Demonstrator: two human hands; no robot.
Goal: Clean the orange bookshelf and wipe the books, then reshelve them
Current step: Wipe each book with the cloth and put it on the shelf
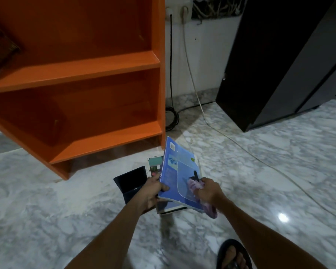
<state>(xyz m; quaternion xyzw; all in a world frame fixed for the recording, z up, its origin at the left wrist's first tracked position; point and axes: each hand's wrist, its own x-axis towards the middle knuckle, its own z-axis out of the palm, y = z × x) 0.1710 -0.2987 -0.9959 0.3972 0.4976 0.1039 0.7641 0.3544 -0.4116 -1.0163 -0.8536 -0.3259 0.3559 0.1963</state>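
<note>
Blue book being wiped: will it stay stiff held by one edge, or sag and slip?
Probably stiff enough: the blue book looks flat though the left hand grips only one edge. Its cover looks smooth, so it may slip while the right hand holds the pink cloth against it. It looks thin, so likely light.

The bookshelf (85,74) stands on the floor (47,210) at the left, with one object (2,51) lying on its upper board at the far left. The cabinet (279,65) stands well apart to the right, and cables (171,65) run down the wall (208,55) and across the floor between the two. Before the bookshelf's right corner a few books (153,166) lie on the floor with a folder (130,183) at their left. Above them the book (179,177) is held tilted, the left hand (151,193) at its left edge, the right hand (209,191) on the cloth (194,184) lying on its cover.
</note>
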